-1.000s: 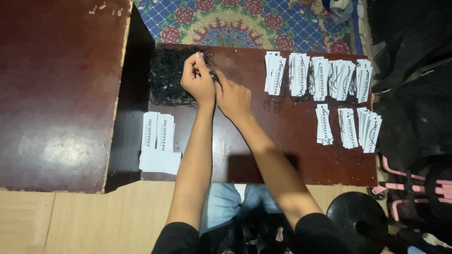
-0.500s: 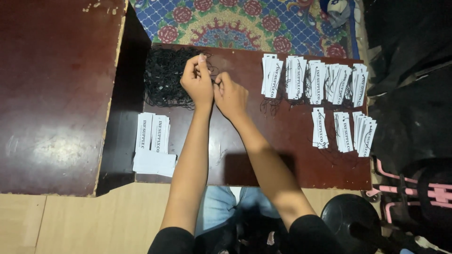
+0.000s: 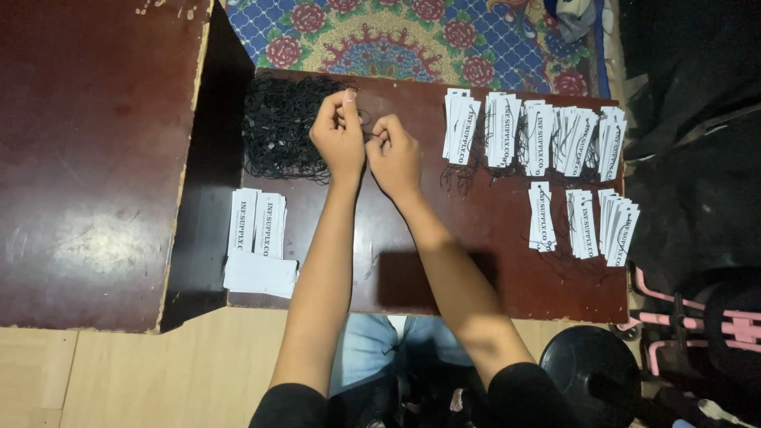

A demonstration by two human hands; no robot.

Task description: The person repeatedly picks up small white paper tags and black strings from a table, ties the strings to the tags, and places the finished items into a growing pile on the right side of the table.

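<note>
Both hands meet over the middle of a dark reddish-brown tabletop, close together and almost touching. The left hand has its fingers bent, the thumb and forefinger pinched upward on a thin black string at the edge of a loose heap of black strings that lies on the tabletop just to the left of it. The right hand is curled into a narrow fist beside it, fingertips tucked in towards the left hand; it seems to pinch the same string, though whether it truly grips it is too small to tell. Near the front left corner of the tabletop lie two short piles of white paper tags side by side, with a blank white sheet just below them, well apart from the hands. To the right, a back row of tag bundles stands along the far edge, with black threads trailing from them, and a shorter front row of tag bundles lies nearer the person. A second, larger dark table stands to the left, separated by a dark gap. Beyond the far edge shows a patterned rug with red flowers on blue. A round black stool sits at the lower right.
</note>
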